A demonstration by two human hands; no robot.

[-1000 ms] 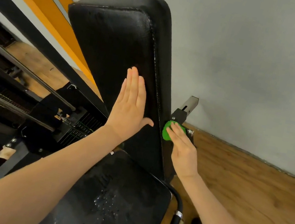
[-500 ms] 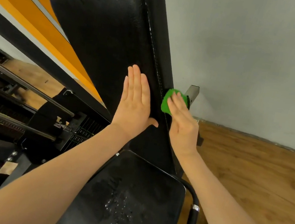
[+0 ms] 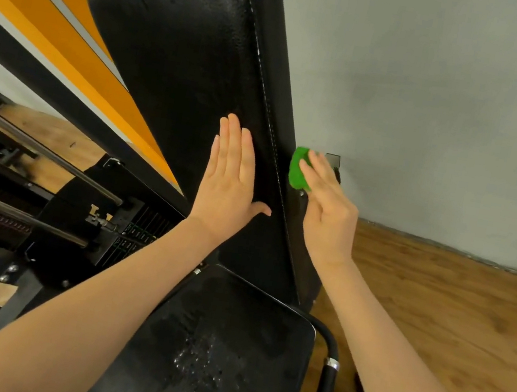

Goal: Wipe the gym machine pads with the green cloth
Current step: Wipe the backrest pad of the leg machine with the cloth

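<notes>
Weight stack (image 3: 126, 234) and steel rods far left, behind the arm. Left hand (image 3: 227, 187) open, fingers straight and together, palm flat on the front of the tall black back pad (image 3: 185, 55). Seat pad (image 3: 222, 355) below it, wet droplets on top. Right hand (image 3: 331, 208) presses the green cloth (image 3: 297, 168) under its fingertips against the back pad's right side edge, fingers mostly extended, not a fist. Grey wall (image 3: 455, 109) and wood floor (image 3: 453, 316) on the right.
</notes>
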